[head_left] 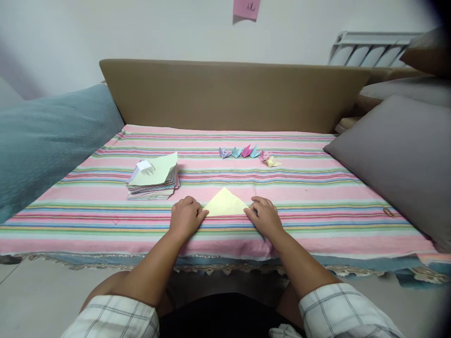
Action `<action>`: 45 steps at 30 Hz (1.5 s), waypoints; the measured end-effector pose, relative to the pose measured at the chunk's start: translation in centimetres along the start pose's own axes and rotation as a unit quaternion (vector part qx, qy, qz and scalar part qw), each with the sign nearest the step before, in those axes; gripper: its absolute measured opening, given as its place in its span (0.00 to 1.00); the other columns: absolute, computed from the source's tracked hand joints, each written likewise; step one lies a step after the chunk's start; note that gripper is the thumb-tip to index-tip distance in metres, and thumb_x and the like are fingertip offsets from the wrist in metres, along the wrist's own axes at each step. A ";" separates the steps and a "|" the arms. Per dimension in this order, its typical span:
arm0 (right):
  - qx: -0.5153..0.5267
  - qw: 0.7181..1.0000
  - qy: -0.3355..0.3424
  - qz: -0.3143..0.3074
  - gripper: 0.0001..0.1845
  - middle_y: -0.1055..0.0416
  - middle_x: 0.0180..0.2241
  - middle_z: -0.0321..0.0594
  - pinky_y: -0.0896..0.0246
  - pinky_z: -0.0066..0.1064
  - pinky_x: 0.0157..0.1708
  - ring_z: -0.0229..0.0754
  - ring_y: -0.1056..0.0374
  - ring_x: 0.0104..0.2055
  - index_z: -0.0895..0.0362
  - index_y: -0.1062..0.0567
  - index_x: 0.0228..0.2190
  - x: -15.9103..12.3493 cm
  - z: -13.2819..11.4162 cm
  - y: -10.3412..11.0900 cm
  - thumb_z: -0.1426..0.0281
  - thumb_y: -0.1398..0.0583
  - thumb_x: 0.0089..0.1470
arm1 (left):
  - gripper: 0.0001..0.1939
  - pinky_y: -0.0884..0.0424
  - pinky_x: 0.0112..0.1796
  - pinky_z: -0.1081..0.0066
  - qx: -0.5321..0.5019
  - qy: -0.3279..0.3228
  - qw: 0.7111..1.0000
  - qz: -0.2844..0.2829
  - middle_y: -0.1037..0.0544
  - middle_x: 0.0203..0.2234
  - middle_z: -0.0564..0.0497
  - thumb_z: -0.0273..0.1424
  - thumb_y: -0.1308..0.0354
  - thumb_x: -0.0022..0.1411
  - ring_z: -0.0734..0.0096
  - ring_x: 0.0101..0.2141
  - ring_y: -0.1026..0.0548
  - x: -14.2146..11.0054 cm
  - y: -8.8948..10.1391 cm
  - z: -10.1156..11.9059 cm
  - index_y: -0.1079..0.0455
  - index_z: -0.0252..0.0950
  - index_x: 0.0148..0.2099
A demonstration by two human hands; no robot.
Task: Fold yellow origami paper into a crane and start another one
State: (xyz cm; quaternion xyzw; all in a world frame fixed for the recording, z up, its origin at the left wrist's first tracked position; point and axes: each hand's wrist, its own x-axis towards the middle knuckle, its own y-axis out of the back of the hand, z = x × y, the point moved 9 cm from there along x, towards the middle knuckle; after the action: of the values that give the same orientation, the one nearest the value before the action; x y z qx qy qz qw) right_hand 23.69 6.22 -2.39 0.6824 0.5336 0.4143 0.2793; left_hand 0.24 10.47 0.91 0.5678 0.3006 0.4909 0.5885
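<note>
A pale yellow sheet of paper (pixel 226 203), folded into a triangle, lies on the striped cloth with its peak pointing away from me. My left hand (pixel 186 217) pinches its left corner between thumb and curled fingers. At the opposite corner, my right hand (pixel 265 217) grips the paper the same way. Beyond the triangle stands a row of several small folded paper figures (pixel 247 151) in purple, blue and pink, with a yellow one (pixel 272 162) at the right end.
Left of my hands sits a stack of coloured paper (pixel 152 180) with a small white block (pixel 145 166) on top. A grey cushion (pixel 398 159) leans at the right and a blue-green one (pixel 59 141) at the left. The brown backrest (pixel 229 96) closes off the far side.
</note>
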 end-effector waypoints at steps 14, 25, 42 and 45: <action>0.000 1.000 -0.007 -0.014 0.11 0.33 0.48 0.43 0.47 0.43 0.47 0.49 0.40 0.50 0.54 0.30 0.23 0.3 0.0 -0.3 0.61 0.43 0.51 | 0.16 0.41 0.54 0.57 0.021 -0.249 0.965 0.078 0.28 0.48 0.45 0.25 0.56 0.64 0.60 0.54 0.37 -2.1 -1.3 6.5 0.33 0.37 0.51; -0.011 1.000 -0.001 -0.012 0.11 0.32 0.47 0.43 0.47 0.41 0.48 0.48 0.39 0.50 0.55 0.30 0.23 0.3 -0.3 0.0 0.62 0.43 0.51 | 0.34 0.49 0.58 0.54 0.042 -0.284 0.958 0.020 0.41 0.59 0.41 0.48 0.51 0.60 0.53 0.60 0.47 -4.6 -4.2 9.9 0.45 0.31 0.61; 0.013 0.957 0.289 0.021 0.17 0.31 0.49 0.45 0.49 0.42 0.55 0.42 0.39 0.53 0.57 0.32 0.46 -3.6 -8.2 0.2 0.73 0.51 0.57 | 0.33 0.49 0.58 0.56 0.030 -0.250 0.968 0.000 0.40 0.59 0.42 0.48 0.52 0.60 0.53 0.60 0.45 -4.3 -4.6 9.4 0.44 0.31 0.61; 0.011 0.943 0.333 -0.001 0.23 0.37 0.54 0.48 0.51 0.44 0.57 0.42 0.45 0.59 0.60 0.39 0.54 -5.1 -9.4 -1.5 0.75 0.53 0.57 | 0.32 0.49 0.58 0.56 0.019 -0.249 0.968 -0.004 0.39 0.58 0.41 0.44 0.49 0.60 0.54 0.59 0.45 -4.3 -4.5 9.3 0.43 0.30 0.60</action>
State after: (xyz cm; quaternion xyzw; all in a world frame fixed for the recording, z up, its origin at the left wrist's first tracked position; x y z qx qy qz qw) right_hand 14.44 1.19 -0.26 0.5083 0.6014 0.6114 0.0786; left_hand 8.32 3.59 -2.73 0.6822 0.1562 0.3257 0.6357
